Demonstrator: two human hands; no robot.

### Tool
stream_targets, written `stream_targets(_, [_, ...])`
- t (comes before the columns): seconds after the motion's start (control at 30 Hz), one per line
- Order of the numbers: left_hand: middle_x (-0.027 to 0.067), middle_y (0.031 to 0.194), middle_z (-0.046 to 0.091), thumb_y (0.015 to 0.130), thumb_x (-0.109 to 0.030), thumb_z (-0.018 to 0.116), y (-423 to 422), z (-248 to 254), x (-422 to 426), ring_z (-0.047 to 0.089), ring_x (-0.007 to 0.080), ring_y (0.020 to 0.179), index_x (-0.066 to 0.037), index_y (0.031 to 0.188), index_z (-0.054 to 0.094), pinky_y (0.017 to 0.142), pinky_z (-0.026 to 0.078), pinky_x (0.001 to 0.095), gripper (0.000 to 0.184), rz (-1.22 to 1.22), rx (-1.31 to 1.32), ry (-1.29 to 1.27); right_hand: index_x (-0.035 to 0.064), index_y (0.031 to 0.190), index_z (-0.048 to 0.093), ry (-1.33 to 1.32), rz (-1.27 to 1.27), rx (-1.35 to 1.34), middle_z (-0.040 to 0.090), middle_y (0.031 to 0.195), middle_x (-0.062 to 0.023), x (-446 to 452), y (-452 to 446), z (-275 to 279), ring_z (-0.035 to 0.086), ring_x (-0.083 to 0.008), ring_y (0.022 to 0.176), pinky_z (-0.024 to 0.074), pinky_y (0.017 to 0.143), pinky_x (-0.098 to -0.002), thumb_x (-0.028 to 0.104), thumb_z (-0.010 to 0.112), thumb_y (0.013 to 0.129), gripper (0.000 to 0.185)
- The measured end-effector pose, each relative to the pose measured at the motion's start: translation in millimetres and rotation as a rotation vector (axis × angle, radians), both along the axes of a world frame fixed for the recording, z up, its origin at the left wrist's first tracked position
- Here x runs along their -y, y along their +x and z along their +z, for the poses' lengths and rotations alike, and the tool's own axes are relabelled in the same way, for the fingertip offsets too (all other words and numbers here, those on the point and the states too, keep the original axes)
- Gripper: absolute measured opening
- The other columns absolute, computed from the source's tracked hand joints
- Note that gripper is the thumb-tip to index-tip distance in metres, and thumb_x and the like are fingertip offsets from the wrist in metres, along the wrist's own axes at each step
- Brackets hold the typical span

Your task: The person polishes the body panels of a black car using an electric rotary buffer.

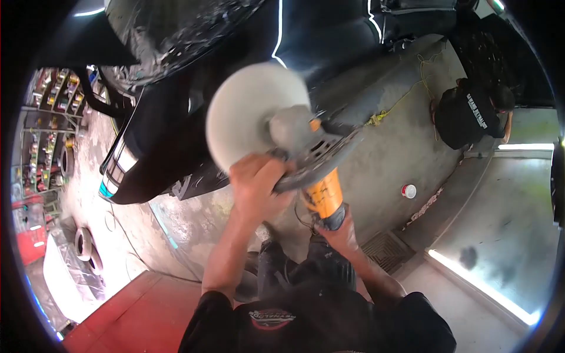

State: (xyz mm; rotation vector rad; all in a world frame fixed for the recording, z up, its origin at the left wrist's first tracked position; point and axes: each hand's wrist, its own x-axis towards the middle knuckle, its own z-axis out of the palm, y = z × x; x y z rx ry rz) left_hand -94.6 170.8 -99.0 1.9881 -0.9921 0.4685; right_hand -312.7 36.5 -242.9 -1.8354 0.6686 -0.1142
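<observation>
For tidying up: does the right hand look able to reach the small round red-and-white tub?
Probably not: the right hand grips the orange power tool with round white pad, while the tub sits apart on the grey floor.

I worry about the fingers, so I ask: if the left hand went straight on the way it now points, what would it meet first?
Probably the white polishing pad, just ahead of the left hand in this view; the depth between them is unclear.
</observation>
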Motion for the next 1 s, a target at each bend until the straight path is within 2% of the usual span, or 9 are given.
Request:
stream_targets(0.13, [0.0124,0.066,0.061,0.066,-0.008,0.077,33.6,1.0,88.6,0.062,0.0323,0.061,-0.005,0.071,0.059,0.056,0.048,0.0397,0.020,-0.165,-0.048,0.000,-0.0011,0.126,0.048,0.142,-0.180,0.083,0.066,0.103,-0.0138,48.0,6.1,-48.9,0.064,-0.0224,0.096,0.0528,0.083,-0.0386,0.017,0.090,0.067,0.074])
stream_targets(0.27, [0.0124,0.071,0.063,0.066,-0.012,0.078,47.7,6.1,103.3,0.064,0.0336,0.068,-0.006,0.077,0.062,0.060,0.050,0.0401,0.021,-0.307,-0.133,0.090,-0.0004,0.127,0.048,0.203,-0.205,0.082,0.066,0.107,-0.0123,54.5,24.0,-13.3,0.064,-0.0217,0.096,0.0528,0.084,-0.0375,0.016,0.091,0.066,0.076])
stream_targets(0.4, [0.0118,0.071,0.062,0.065,-0.016,0.080,30.4,5.3,32.0,0.063,0.0328,0.067,-0.008,0.080,0.062,0.058,0.050,0.0407,0.025,-0.269,-0.067,0.167,0.0000,0.127,0.048,0.161,-0.197,0.079,0.067,0.107,-0.0137,-5.5,4.1,-25.4,0.065,-0.0216,0.097,0.0532,0.085,-0.0367,0.017,0.092,0.065,0.078])
stream_targets(0.53, [0.0079,0.059,0.053,0.066,-0.009,0.080,-14.4,12.5,-86.7,0.054,0.0263,0.051,-0.008,0.065,0.056,0.048,0.041,0.0360,0.023,-0.101,0.127,0.236,-0.0001,0.131,0.045,0.137,-0.028,0.049,0.067,0.108,-0.0207,-114.6,-24.8,-32.0,0.067,-0.0264,0.104,0.0536,0.088,-0.0399,0.021,0.092,0.066,0.083])
stream_targets(0.57, [0.0024,0.063,0.056,0.062,-0.013,0.080,-25.3,11.3,-121.7,0.055,0.0229,0.054,-0.009,0.085,0.072,0.050,0.042,0.0360,0.024,-0.106,0.101,0.280,-0.0001,0.133,0.044,0.265,0.030,0.038,0.067,0.110,-0.0231,-139.3,-30.2,-38.3,0.068,-0.0299,0.107,0.0536,0.090,-0.0416,0.022,0.092,0.067,0.084])
stream_targets(0.6, [0.0027,0.058,0.052,0.064,-0.006,0.080,-34.4,8.2,-145.3,0.052,0.0228,0.050,-0.007,0.072,0.065,0.047,0.038,0.0348,0.017,-0.091,0.108,0.272,-0.0007,0.133,0.044,0.297,0.059,0.024,0.066,0.114,-0.0215,-161.6,-36.0,-40.1,0.066,-0.0275,0.109,0.0528,0.092,-0.0401,0.022,0.092,0.068,0.084])
stream_targets(0.67, [0.0038,0.055,0.047,0.068,0.006,0.077,-49.8,15.3,-169.6,0.049,0.0236,0.047,-0.009,0.059,0.044,0.044,0.036,0.0345,0.037,-0.064,0.135,0.300,-0.0019,0.134,0.045,0.367,0.129,-0.005,0.063,0.121,-0.0183,-199.4,-48.1,-39.5,0.063,-0.0228,0.114,0.0512,0.096,-0.0370,0.021,0.092,0.069,0.084])
stream_targets(0.73, [0.0039,0.055,0.047,0.068,0.006,0.077,-53.5,18.4,-177.3,0.050,0.0238,0.047,-0.009,0.059,0.045,0.044,0.037,0.0349,0.036,-0.103,0.121,0.372,-0.0014,0.135,0.045,0.455,0.111,-0.031,0.064,0.121,-0.0181,-218.3,-52.3,-29.6,0.063,-0.0230,0.115,0.0508,0.096,-0.0362,0.020,0.092,0.069,0.083])
stream_targets(1.0, [0.0074,0.062,0.060,0.061,-0.006,0.079,-17.5,-7.8,-61.6,0.059,0.0286,0.054,-0.009,0.078,0.066,0.052,0.048,0.0386,0.022,-0.254,0.095,0.425,-0.0005,0.127,0.048,0.465,-0.202,0.011,0.065,0.113,-0.0123,-169.0,-42.9,-43.2,0.062,-0.0196,0.106,0.0499,0.093,-0.0356,0.015,0.091,0.068,0.074])
